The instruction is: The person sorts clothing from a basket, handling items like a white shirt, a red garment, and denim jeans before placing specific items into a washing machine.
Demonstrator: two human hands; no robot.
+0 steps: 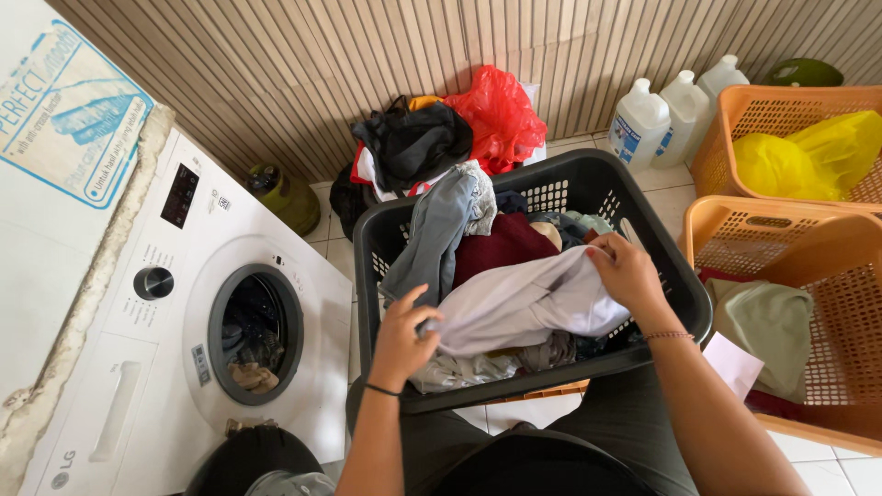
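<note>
Left hand and right hand each grip soft, crumpled white cloth over the perforated black basket.

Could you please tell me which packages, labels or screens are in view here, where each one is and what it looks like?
Sticker: top left on a white surface, rectangular, blue and white.
Display panel: on the white washing machine, small dark rectangle.
Three jugs: by the back wall, translucent white; the front one has a blue and white label.
</note>
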